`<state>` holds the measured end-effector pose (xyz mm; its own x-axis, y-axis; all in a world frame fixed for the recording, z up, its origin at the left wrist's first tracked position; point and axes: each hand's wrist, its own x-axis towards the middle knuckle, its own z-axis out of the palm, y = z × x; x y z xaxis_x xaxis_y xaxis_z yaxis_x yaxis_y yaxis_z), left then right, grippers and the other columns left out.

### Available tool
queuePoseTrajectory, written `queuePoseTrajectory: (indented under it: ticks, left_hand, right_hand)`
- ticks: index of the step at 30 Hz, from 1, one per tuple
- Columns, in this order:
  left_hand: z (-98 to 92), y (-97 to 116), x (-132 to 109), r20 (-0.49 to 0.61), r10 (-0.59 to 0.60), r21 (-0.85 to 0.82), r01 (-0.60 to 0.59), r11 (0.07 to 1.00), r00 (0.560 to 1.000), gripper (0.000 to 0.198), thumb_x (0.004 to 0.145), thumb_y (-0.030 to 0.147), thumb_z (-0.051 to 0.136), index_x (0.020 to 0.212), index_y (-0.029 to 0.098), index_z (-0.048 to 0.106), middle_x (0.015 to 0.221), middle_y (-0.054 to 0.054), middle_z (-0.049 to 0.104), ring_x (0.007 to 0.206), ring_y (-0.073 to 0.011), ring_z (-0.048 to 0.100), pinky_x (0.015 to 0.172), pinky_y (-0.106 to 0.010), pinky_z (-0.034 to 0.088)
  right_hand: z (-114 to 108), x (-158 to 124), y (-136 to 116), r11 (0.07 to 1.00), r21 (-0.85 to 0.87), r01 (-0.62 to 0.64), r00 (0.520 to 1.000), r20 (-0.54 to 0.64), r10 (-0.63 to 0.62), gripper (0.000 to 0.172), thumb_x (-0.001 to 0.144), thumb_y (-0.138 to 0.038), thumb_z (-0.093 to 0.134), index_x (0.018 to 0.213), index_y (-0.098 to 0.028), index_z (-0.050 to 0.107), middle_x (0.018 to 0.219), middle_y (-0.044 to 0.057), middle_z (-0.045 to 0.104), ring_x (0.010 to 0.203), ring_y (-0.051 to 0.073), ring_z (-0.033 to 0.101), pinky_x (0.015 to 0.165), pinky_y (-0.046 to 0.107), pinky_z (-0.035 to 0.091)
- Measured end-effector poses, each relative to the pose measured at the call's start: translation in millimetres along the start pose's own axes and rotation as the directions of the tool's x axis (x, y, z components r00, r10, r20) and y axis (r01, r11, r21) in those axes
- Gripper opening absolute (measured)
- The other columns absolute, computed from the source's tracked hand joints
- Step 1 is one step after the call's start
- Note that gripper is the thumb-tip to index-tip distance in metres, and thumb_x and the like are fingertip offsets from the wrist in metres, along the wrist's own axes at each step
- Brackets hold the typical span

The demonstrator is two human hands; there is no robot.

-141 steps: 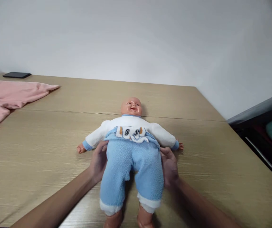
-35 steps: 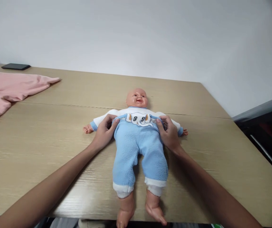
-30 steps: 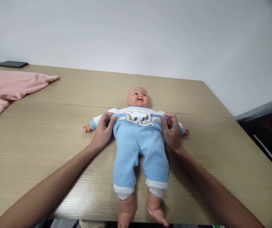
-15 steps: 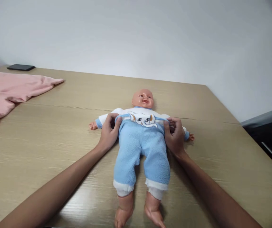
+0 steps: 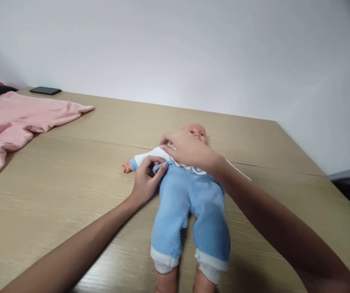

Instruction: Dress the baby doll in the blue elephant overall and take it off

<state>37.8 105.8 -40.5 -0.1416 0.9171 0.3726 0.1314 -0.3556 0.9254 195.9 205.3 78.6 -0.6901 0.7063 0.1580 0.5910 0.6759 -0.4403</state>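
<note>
- Okay, left hand (image 5: 148,181) curls closed on the waist of the blue trousers (image 5: 193,211), pinching fleece at the doll (image 5: 197,132)'s side.
- Over it, the right hand (image 5: 187,150) lies open, palm down, across the white top (image 5: 147,156), just below the doll's head.
- Well left of the left hand, a pink cloth (image 5: 12,122) lies on the desk (image 5: 71,183).

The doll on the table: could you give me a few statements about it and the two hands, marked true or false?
1. The doll lies face up on the table. True.
2. The left hand and the right hand both touch the doll's clothes. True.
3. The right hand grasps a foot. False: it reaches over the chest.
4. A blanket covers the legs. False: the blue trousers show; the pink cloth lies apart, far left.
</note>
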Motion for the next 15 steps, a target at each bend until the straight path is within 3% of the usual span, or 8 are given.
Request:
queuePoseTrajectory:
  ticks: [2,4,6,8,11,13,15]
  left_hand:
    - [-0.9,0,-2,-0.050,0.096,0.105,-0.091,0.990,0.994,0.017,0.107,0.040,0.072,0.106,0.024,0.071,0.100,-0.004,0.071,0.093,-0.0230,0.061,0.088,-0.037,0.047]
    - [-1.9,-2,-4,-0.065,0.202,0.188,-0.187,0.964,0.977,0.012,0.110,0.037,0.069,0.109,0.025,0.071,0.101,-0.004,0.072,0.095,-0.0236,0.062,0.090,-0.039,0.047]
    - [-2.8,-3,-6,-0.033,0.276,0.217,-0.263,0.940,0.961,0.010,0.112,0.034,0.067,0.109,0.026,0.070,0.099,-0.004,0.073,0.093,-0.0235,0.062,0.090,-0.041,0.047]
    - [-3.9,-4,-7,-0.005,0.319,0.232,-0.310,0.922,0.948,0.009,0.112,0.034,0.066,0.109,0.025,0.069,0.097,-0.004,0.074,0.089,-0.0232,0.063,0.087,-0.042,0.047]
    - [-6.9,-3,-9,0.027,0.359,0.321,-0.348,0.881,0.933,0.008,0.110,0.033,0.070,0.114,0.026,0.071,0.102,-0.005,0.079,0.093,-0.0253,0.067,0.089,-0.045,0.045]
    - [-9.9,-3,-11,0.080,0.404,0.397,-0.400,0.826,0.911,0.010,0.108,0.030,0.071,0.118,0.028,0.074,0.104,-0.005,0.083,0.097,-0.0272,0.068,0.091,-0.048,0.042]
    - [-13.2,-3,-14,0.153,0.454,0.442,-0.471,0.763,0.878,0.014,0.107,0.027,0.070,0.119,0.030,0.076,0.102,-0.005,0.084,0.095,-0.0282,0.068,0.090,-0.049,0.040]
  right_hand:
    - [11,33,4,0.994,-0.061,0.096,0.969,0.236,-0.079,0.010,0.095,-0.017,0.074,0.101,-0.020,0.081,0.107,0.010,0.083,0.098,0.027,0.072,0.087,0.037,0.049]
    - [24,57,6,0.980,-0.072,0.183,0.894,0.427,-0.136,0.024,0.084,-0.010,0.083,0.105,-0.022,0.084,0.103,0.007,0.083,0.088,0.023,0.071,0.079,0.034,0.047]
    - [36,69,6,0.974,-0.054,0.219,0.837,0.524,-0.159,0.042,0.076,-0.004,0.085,0.113,-0.025,0.085,0.099,0.003,0.083,0.079,0.020,0.068,0.072,0.031,0.044]
    - [44,73,5,0.968,-0.049,0.247,0.824,0.536,-0.184,0.050,0.074,-0.002,0.085,0.118,-0.026,0.084,0.098,0.002,0.082,0.077,0.019,0.067,0.068,0.031,0.041]
    - [43,64,7,0.953,-0.058,0.298,0.840,0.490,-0.233,0.036,0.084,-0.011,0.082,0.117,-0.026,0.081,0.103,0.006,0.080,0.085,0.024,0.068,0.070,0.033,0.040]
    - [36,54,10,0.945,-0.022,0.326,0.866,0.408,-0.289,0.025,0.092,-0.018,0.075,0.116,-0.026,0.079,0.107,0.007,0.079,0.090,0.025,0.069,0.075,0.033,0.043]
    - [28,41,14,0.941,0.032,0.338,0.901,0.277,-0.333,0.026,0.095,-0.019,0.068,0.118,-0.025,0.076,0.108,0.006,0.077,0.092,0.025,0.068,0.079,0.034,0.044]
